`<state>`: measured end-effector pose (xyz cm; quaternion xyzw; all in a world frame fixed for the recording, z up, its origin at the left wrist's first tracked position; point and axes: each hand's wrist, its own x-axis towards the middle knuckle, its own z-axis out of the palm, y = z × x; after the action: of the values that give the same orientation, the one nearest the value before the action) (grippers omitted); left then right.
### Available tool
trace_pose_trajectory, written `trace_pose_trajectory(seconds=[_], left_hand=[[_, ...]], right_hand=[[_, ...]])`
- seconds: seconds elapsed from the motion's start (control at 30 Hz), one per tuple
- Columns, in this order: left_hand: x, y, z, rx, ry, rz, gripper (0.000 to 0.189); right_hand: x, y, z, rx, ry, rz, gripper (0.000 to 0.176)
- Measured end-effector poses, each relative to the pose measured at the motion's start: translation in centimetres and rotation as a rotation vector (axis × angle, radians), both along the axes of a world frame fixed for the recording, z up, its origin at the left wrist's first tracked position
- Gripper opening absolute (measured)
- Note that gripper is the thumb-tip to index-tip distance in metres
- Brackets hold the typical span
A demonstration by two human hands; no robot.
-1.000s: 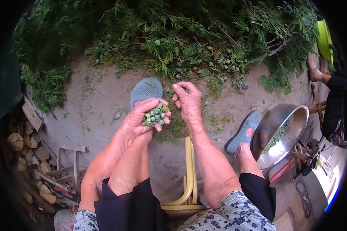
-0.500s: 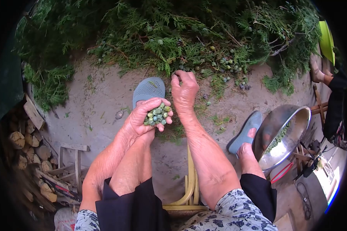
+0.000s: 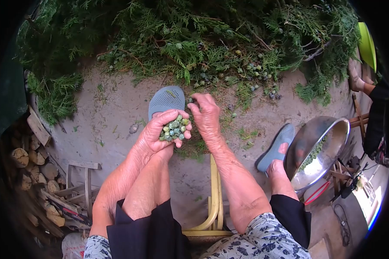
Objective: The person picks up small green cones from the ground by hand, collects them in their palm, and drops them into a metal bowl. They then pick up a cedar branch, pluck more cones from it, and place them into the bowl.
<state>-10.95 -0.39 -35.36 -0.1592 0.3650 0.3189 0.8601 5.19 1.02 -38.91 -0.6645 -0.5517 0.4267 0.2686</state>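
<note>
Woodpile (image 3: 30, 168) at 8 o'clock, well apart. Left hand (image 3: 157, 134) at centre, cupped palm-up, fingers curled like a rim, likely so the heaped green berries (image 3: 173, 128) don't roll off. Right hand (image 3: 207, 114) just beside it at 1 o'clock, fingertips drawn together; cannot tell what they pinch. Cut branches (image 3: 194, 39) across 12. Tilted steel bowl (image 3: 328, 142) at 4 o'clock, bare ground between.

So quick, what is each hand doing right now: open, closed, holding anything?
Left hand: cupped, holding a heap of small green cones.
Right hand: fingers pinched together beside the heap; whether they hold a cone cannot be told.
</note>
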Motion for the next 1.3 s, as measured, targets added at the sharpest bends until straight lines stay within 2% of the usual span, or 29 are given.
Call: trace_pose_trajectory(seconds=[0.13, 0.23, 0.3, 0.37, 0.43, 0.47, 0.5, 0.57, 0.7, 0.73, 0.87, 0.93, 1.03, 1.1, 1.17, 1.23, 1.3], left_hand=[[0.0, 0.0, 0.1, 0.0, 0.006, -0.005, 0.03], [0.0, 0.2, 0.3, 0.014, 0.058, -0.054, 0.027], [-0.1, 0.2, 0.2, 0.013, 0.058, -0.051, 0.027], [0.0, -0.1, 0.1, 0.006, 0.053, -0.054, 0.028], [0.0, 0.1, 0.1, 0.006, 0.039, -0.046, 0.028], [0.0, 0.2, 0.1, 0.011, 0.041, -0.047, 0.028], [0.0, 0.2, 0.2, 0.015, 0.047, -0.048, 0.027], [0.0, 0.1, 0.2, 0.014, 0.05, -0.049, 0.027], [0.0, 0.1, 0.1, 0.014, 0.041, -0.044, 0.026], [0.0, 0.1, 0.1, 0.007, 0.039, -0.043, 0.026], [0.1, 0.0, 0.1, 0.008, 0.008, 0.0, 0.029], [0.1, 0.2, 0.3, 0.004, 0.024, -0.008, 0.028], [0.3, 0.2, 0.5, -0.025, 0.015, 0.005, 0.026], [0.4, 0.2, 0.4, -0.02, 0.022, -0.013, 0.025], [0.4, 0.2, 0.4, -0.035, 0.032, -0.01, 0.026], [0.3, 0.2, 0.4, -0.019, 0.06, -0.08, 0.026], [0.4, 0.3, 0.4, -0.024, 0.077, -0.083, 0.027]], right_hand=[[-0.2, -0.6, -1.0, 0.092, -0.085, 0.053, 0.021], [1.7, -0.5, -0.8, 0.058, 0.053, -0.008, 0.018], [3.0, -0.3, 0.6, -0.56, 0.86, -0.465, 0.009], [2.9, 0.2, 1.5, -0.545, 0.919, -0.525, 0.005], [2.1, 1.2, 1.3, -0.503, 0.454, -0.406, 0.007], [1.8, 0.9, -0.7, -0.13, 0.163, -0.225, 0.015], [1.1, 1.5, -0.8, -0.128, 0.166, -0.225, 0.015], [0.0, 2.4, -0.6, 0.201, -0.114, -0.119, 0.018], [-0.9, 2.6, -1.1, 0.177, -0.233, -0.036, 0.016], [-0.9, 2.5, -1.2, 0.188, -0.264, -0.039, 0.021], [0.5, 2.0, -0.8, 0.349, -0.133, -0.119, 0.021], [2.9, 1.0, 2.0, -0.579, 0.725, -0.442, 0.022], [5.9, -2.8, 2.8, -0.527, 0.773, -0.545, 0.027], [8.1, -5.0, 2.2, -0.503, 0.708, -0.598, 0.025], [9.4, -6.4, 1.2, -0.336, 0.241, -0.632, 0.019], [9.9, -6.5, 0.4, -0.331, 0.2, -0.684, 0.016], [9.9, -5.8, -0.5, -0.039, -0.214, -0.44, 0.02]])
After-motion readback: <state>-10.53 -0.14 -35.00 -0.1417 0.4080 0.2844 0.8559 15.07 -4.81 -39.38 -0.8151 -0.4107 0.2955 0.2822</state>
